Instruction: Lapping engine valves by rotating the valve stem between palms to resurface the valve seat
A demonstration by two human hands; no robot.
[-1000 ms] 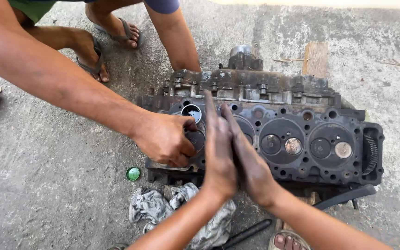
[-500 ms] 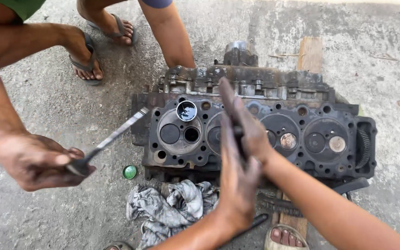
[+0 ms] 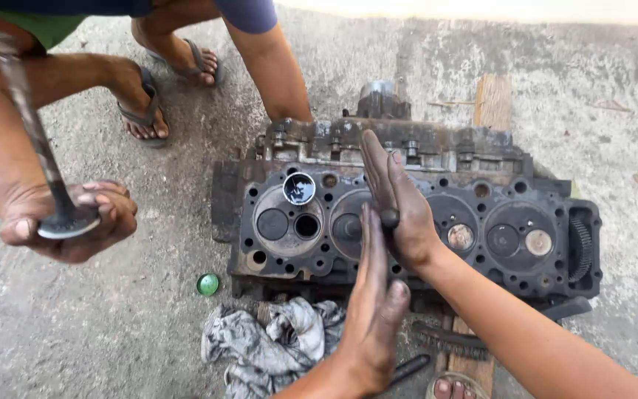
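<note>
Both hands press flat together around a thin dark stick (image 3: 388, 219): the left hand (image 3: 373, 295) below, the right hand (image 3: 400, 203) above. Only the stick's round end shows between the palms. It stands straight up over the greasy black engine head (image 3: 481, 236), which lies long side to side on the concrete floor (image 3: 75, 325). Another person's hand (image 3: 68, 218) holds a valve (image 3: 35, 140) nearby.
</note>
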